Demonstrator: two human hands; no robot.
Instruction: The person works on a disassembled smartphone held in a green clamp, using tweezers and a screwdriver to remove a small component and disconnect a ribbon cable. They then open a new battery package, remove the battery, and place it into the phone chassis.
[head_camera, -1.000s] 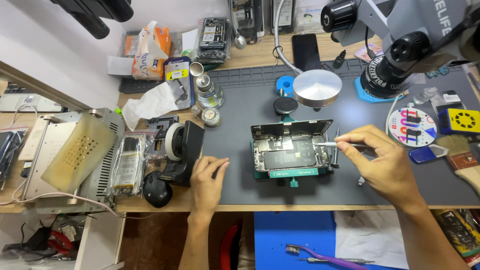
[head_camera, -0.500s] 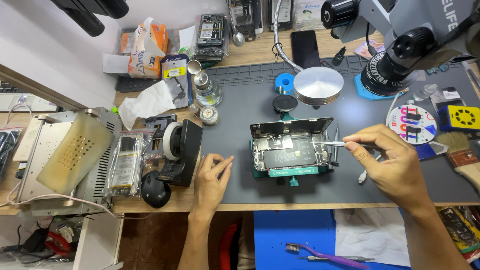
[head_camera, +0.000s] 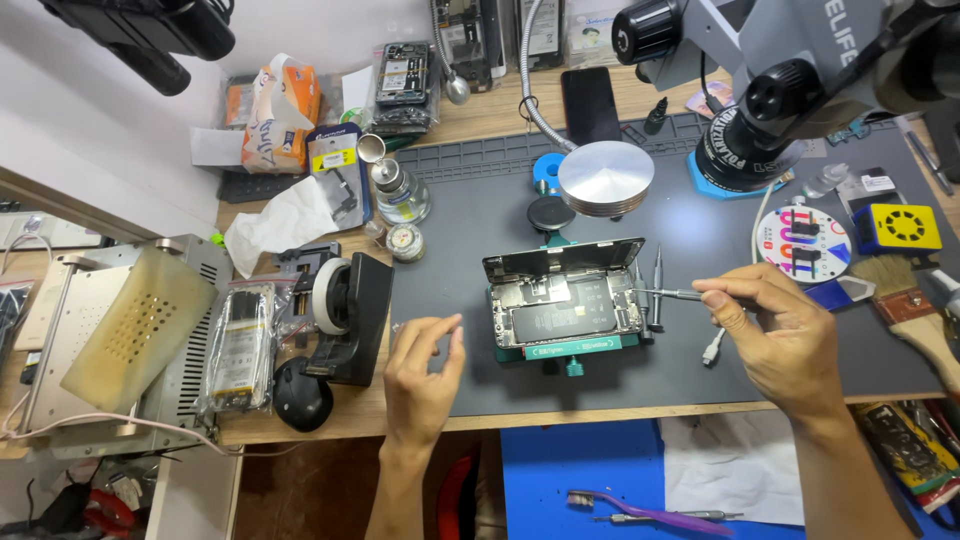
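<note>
An opened phone (head_camera: 565, 308) lies in a green clamp holder (head_camera: 572, 349) on the dark grey mat (head_camera: 480, 215), with its screen (head_camera: 565, 258) tipped up at the back. My right hand (head_camera: 780, 335) pinches a thin silver screwdriver (head_camera: 668, 294) whose tip points at the phone's right edge. A second screwdriver (head_camera: 657, 275) lies just beside that edge. My left hand (head_camera: 422, 375) hovers left of the holder, over the mat's front corner, fingers loosely curled and apart, with nothing visible in them.
A black tape dispenser (head_camera: 345, 315) stands left of my left hand. A microscope (head_camera: 780, 90) and a round metal disc (head_camera: 605, 178) sit behind the phone. A round parts mat (head_camera: 800, 240), yellow box (head_camera: 900, 228) and brush (head_camera: 915, 305) lie right. A heating machine (head_camera: 120, 330) fills the far left.
My left hand has lifted off the mat and curled its fingers, shifting slightly toward the phone. My right hand keeps the screwdriver at the phone's right edge.
</note>
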